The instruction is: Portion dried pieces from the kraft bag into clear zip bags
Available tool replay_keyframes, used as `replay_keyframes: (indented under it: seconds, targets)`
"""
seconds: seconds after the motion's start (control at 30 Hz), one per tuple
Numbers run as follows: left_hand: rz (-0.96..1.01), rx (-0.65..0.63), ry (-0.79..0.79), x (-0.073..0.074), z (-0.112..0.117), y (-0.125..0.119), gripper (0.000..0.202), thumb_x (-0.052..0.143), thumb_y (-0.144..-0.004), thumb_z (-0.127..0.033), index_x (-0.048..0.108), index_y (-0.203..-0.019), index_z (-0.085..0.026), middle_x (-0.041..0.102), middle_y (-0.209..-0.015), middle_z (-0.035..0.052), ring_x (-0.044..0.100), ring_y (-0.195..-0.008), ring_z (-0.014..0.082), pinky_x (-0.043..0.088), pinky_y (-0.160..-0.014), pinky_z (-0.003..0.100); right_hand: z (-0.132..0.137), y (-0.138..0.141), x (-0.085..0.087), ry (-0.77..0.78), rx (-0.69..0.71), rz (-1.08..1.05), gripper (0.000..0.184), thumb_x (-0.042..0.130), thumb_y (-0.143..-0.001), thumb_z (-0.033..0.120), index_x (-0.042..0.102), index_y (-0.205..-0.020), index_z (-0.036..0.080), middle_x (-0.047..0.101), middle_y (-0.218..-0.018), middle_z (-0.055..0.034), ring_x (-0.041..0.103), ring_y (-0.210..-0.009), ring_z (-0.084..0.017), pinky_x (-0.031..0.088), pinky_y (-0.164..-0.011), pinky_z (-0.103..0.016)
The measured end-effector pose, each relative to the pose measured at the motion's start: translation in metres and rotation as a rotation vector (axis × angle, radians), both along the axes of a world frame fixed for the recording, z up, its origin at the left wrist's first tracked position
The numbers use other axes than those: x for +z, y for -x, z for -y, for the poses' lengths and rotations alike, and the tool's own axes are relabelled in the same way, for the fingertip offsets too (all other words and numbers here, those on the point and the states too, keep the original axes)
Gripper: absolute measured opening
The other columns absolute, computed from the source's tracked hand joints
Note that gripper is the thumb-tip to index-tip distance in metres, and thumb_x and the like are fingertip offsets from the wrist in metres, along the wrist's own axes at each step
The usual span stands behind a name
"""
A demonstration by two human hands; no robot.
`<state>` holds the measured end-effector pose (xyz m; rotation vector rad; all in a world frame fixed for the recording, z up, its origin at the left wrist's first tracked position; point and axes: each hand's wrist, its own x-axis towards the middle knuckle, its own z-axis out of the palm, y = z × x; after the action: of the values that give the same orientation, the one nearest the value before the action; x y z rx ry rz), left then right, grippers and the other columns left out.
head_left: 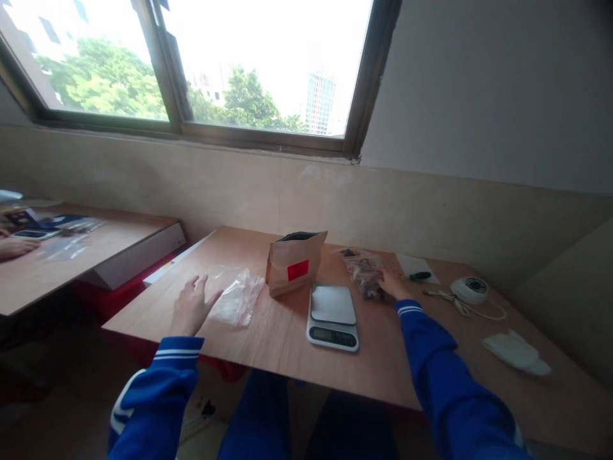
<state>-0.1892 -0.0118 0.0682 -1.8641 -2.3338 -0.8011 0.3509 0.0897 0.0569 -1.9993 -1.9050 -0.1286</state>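
My left hand (191,306) lies on the wooden table (268,345), fingers spread, its thumb touching the edge of a stack of clear plastic bags (237,299). My right hand (393,285) rests on a clear bag of dark contents (364,271) at the far side of the table; its fingers are partly hidden, so the grip is unclear. Between the hands stands an open brown paper pouch (293,262) with a red label, and in front of it sits a small digital kitchen scale (332,315).
A black pen on white paper (417,267), a round white device (470,290) with a cable, and a folded white cloth (516,352) lie to the right. Another person's hand (14,248) rests on a second table (71,262) at left. A wall and window stand behind.
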Motion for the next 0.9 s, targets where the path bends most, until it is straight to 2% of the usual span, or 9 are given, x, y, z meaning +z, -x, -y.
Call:
replay_keyframes:
  seconds: [0.07,0.17,0.23,0.37,0.47,0.57,0.7,0.8,0.9]
  targets:
    - [-0.072,-0.089,-0.033,-0.01,0.0,-0.006,0.054,0.048,-0.084,-0.044,0.053,-0.129,-0.014,0.047,-0.137,0.0208,0.053,-0.118,0.0341,0.044,-0.093,0.046,0.006,-0.006,0.002,0.028,-0.02,0.037,0.026,0.054,-0.072,0.009,0.069,-0.093,0.014,0.07,-0.103,-0.0177,0.06,-0.103,-0.033,0.04,-0.092,-0.048]
    - [-0.064,-0.259,0.076,-0.024,-0.003,-0.019,0.035,0.051,-0.084,-0.036,0.062,-0.114,-0.022,0.05,-0.138,0.014,0.047,-0.127,0.031,0.038,-0.101,0.049,0.017,-0.013,0.009,0.034,-0.003,0.079,0.02,0.055,-0.078,0.014,0.069,-0.092,0.015,0.07,-0.105,-0.0151,0.06,-0.106,-0.032,0.037,-0.095,-0.046]
    - [-0.022,-0.325,0.114,-0.025,-0.006,-0.029,0.028,0.052,-0.083,-0.032,0.065,-0.106,-0.024,0.052,-0.139,0.0114,0.042,-0.132,0.0301,0.029,-0.106,0.053,0.025,-0.018,0.016,0.028,0.014,0.096,0.018,0.055,-0.08,0.017,0.07,-0.09,0.016,0.071,-0.104,-0.0132,0.062,-0.103,-0.029,0.04,-0.093,-0.042]
    - [0.172,-0.31,-0.092,-0.003,0.0,-0.051,0.028,0.049,-0.084,-0.029,0.063,-0.107,-0.022,0.053,-0.137,0.0125,0.04,-0.133,0.0299,0.023,-0.108,0.055,0.043,-0.024,0.03,0.009,0.023,0.106,0.019,0.055,-0.084,0.024,0.072,-0.09,0.017,0.074,-0.096,-0.011,0.067,-0.092,-0.026,0.045,-0.082,-0.033]
    - [0.469,-0.412,-0.201,0.023,0.022,-0.08,0.027,0.045,-0.087,-0.034,0.062,-0.102,-0.019,0.065,-0.117,0.0119,0.057,-0.115,0.0254,0.039,-0.1,0.046,0.064,-0.015,0.047,-0.035,-0.017,0.065,0.023,0.052,-0.085,0.028,0.072,-0.089,0.018,0.075,-0.088,-0.0115,0.069,-0.084,-0.027,0.046,-0.074,-0.033]
    - [0.851,-0.573,-0.064,0.042,0.053,-0.126,0.03,0.043,-0.09,-0.043,0.059,-0.099,-0.019,0.068,-0.099,0.0076,0.066,-0.079,0.0186,0.052,-0.073,0.034,0.094,0.02,0.071,-0.111,-0.021,-0.102,0.023,0.051,-0.084,0.028,0.072,-0.089,0.02,0.075,-0.088,-0.0106,0.069,-0.08,-0.027,0.046,-0.068,-0.032]
    - [1.112,-0.773,0.047,0.052,0.086,-0.189,0.03,0.048,-0.089,-0.043,0.061,-0.099,-0.018,0.068,-0.094,0.0072,0.065,-0.081,0.0174,0.05,-0.071,0.028,0.141,0.101,0.095,-0.241,0.106,-0.459,0.029,0.051,-0.085,0.039,0.072,-0.088,0.02,0.074,-0.091,-0.0092,0.068,-0.079,-0.025,0.049,-0.071,-0.032]
    - [1.214,-0.726,-0.004,0.049,0.096,-0.216,0.032,0.047,-0.089,-0.046,0.062,-0.093,-0.018,0.066,-0.086,0.0055,0.063,-0.082,0.0172,0.048,-0.072,0.026,0.172,0.163,0.09,-0.241,0.166,-0.739,0.031,0.054,-0.084,0.044,0.073,-0.085,0.02,0.075,-0.085,-0.009,0.069,-0.076,-0.025,0.052,-0.069,-0.033]
    - [1.243,-0.62,0.015,0.038,0.101,-0.22,0.036,0.046,-0.088,-0.051,0.058,-0.084,-0.018,0.059,-0.073,0.0017,0.057,-0.067,0.0143,0.044,-0.061,0.024,0.194,0.207,0.071,-0.142,0.21,-0.943,0.03,0.055,-0.083,0.046,0.072,-0.083,0.021,0.074,-0.084,-0.0088,0.069,-0.075,-0.025,0.054,-0.067,-0.033]
